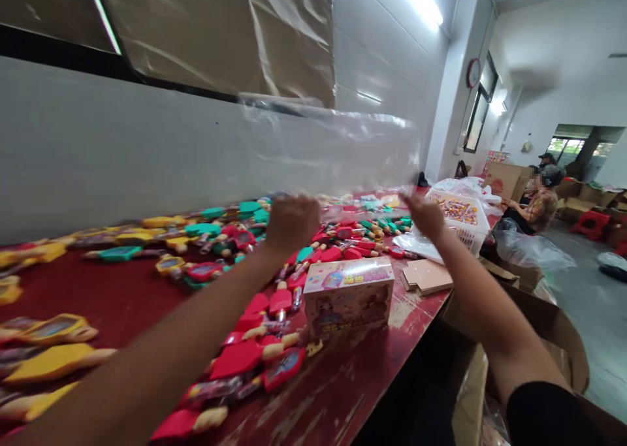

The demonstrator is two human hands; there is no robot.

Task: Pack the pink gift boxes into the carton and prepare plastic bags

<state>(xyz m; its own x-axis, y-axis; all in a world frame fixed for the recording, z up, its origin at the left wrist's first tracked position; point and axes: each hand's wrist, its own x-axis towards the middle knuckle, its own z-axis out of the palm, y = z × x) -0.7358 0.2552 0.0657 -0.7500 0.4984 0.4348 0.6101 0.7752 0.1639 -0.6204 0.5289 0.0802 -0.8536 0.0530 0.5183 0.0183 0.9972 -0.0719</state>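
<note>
Both my hands are raised over the red table, with a clear plastic bag [337, 149] stretched between them and billowing upward. My left hand [294, 221] is a closed fist on the bag's lower left part. At its lower right corner, my right hand [425, 216] pinches the plastic, slightly blurred. Below the bag stands a printed cardboard box [349, 296], upright on the table. Red paddle-shaped toys [238, 358] with pale handles lie heaped to the left of the box, with green toys [249, 207] farther back and yellow toys [51, 361] at the left.
Flat cardboard pieces [427, 276] lie near the table's right edge. Behind them is a white basket [467, 234] full of small colourful items. Open cartons [543, 322] stand on the floor at right. A seated person [536, 204] works farther back. A wall borders the table's far side.
</note>
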